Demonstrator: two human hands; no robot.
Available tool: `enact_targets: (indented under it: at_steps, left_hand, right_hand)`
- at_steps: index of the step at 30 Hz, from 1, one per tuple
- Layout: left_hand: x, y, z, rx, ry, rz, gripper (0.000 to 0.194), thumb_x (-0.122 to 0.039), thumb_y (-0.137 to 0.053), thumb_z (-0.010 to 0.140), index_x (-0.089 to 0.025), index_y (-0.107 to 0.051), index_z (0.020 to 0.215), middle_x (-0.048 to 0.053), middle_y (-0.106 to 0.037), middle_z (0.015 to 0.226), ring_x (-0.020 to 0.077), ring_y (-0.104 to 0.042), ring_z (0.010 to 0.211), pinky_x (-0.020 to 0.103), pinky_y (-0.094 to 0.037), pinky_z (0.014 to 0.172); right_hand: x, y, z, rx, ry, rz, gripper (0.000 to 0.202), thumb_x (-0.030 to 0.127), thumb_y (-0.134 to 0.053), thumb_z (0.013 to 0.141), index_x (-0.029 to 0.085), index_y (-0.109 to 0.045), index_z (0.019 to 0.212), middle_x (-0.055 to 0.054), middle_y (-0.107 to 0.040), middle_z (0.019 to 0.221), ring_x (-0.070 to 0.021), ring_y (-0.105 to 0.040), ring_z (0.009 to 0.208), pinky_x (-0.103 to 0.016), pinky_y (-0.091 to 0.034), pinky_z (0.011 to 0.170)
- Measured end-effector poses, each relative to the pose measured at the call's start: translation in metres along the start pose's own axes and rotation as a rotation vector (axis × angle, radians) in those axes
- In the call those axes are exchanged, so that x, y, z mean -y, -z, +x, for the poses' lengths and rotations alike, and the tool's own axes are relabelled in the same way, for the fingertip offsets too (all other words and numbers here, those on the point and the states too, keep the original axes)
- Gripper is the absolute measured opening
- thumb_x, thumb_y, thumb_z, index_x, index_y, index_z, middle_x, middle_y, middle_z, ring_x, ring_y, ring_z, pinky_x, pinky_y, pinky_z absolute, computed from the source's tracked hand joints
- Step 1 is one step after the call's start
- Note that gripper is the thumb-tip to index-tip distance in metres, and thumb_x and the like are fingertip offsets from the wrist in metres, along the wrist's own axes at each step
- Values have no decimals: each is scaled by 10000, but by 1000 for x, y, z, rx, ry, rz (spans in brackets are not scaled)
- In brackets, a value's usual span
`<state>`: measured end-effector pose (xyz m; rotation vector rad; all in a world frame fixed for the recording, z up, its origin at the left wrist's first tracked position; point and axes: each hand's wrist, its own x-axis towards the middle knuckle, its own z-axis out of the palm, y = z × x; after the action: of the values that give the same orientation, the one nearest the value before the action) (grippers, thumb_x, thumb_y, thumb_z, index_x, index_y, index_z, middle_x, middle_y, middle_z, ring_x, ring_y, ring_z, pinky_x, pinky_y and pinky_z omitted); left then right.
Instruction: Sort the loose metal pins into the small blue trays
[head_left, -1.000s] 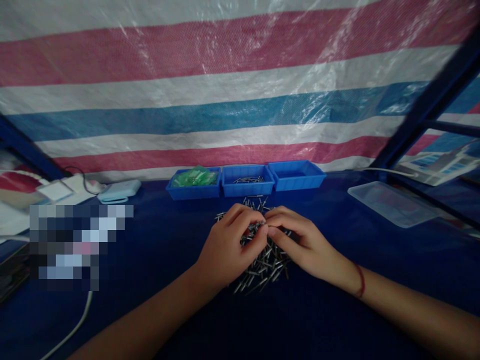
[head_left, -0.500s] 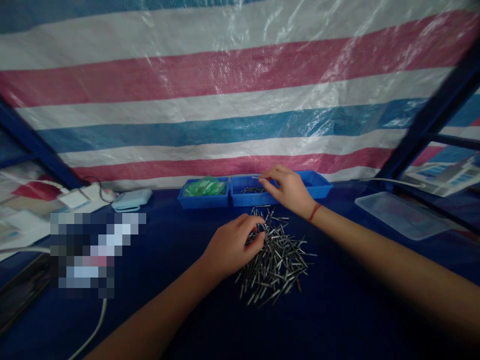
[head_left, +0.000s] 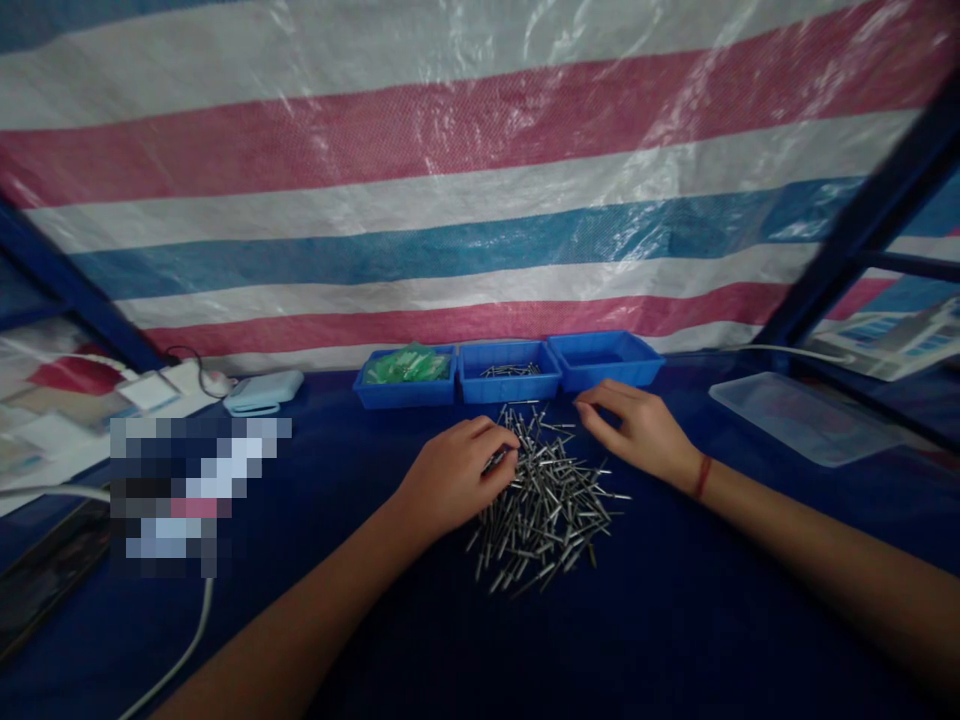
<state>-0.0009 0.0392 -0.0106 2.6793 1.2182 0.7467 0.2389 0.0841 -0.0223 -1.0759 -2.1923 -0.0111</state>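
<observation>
Dark blue tabletop lay under everything, with a loose pile of metal pins on it, pointing every which way. Well to the left of the pile was a phone, and nearer to the pile than the phone ran a white cable. A pale blue case sat to the left of the pile and farther back.

Behind the pile, slightly left, stood a blue tray holding a green plastic bag. The left hand rested against the pile's left edge, thumb and fingers curled to a narrow gap; whether they gripped pins could not be told. Just behind the pile, a middle tray held a small number of loose pins. Behind and to the right was another tray.

The right hand hung just right of the pile's back edge, thumb and fingers apart, with nothing visible between them. Well to the right of the pile lay a clear plastic lid.

The step in hand looked like picking pins out of the pile, most of them untouched. The next move seemed to call for a fine fingertip pinch, freeing pins without dragging their neighbours along.
</observation>
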Motion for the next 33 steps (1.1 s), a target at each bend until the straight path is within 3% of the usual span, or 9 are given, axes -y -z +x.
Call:
enact_targets:
  at_steps: [5,12,21,28,33]
  left_hand:
    - [1,-6,6,35,15,-49,170,-189,-470,875,-193,-591,994,34,-611,939,158,-579,854,316,-468,772]
    - [-21,-6,19,137,-89,-73,158,-215,-489,886,-193,-612,982,33,-593,969,155,-552,911,309,-441,832]
    - [-48,-9,41,331,-263,81,149,-154,-527,833,-186,-664,884,36,-610,929,172,-563,871,316,-427,804]
    - [-51,-16,45,337,-272,132,124,-206,-552,847,-208,-651,921,13,-621,882,174,-567,856,322,-412,759]
    - [-51,-16,45,370,-250,166,111,-225,-558,848,-195,-661,817,1,-619,801,160,-576,775,324,-389,698]
  right_hand:
    - [-15,-11,-5,-69,-111,90,209,241,-454,855,155,-632,786,-52,-662,745,-161,-597,649,-284,-452,620]
    - [-13,-13,-3,29,-42,141,179,197,-469,829,156,-625,752,-41,-640,757,-138,-565,667,-264,-424,652]
    - [-14,-14,-4,81,-4,153,197,206,-452,838,144,-613,742,-20,-582,696,-107,-505,619,-249,-372,605]
    - [-13,-15,-4,123,20,154,199,204,-444,837,153,-608,738,-20,-582,708,-108,-504,633,-257,-364,608]
    - [-12,-13,-5,139,20,149,191,194,-441,831,154,-605,741,-24,-585,721,-112,-505,646,-263,-362,616]
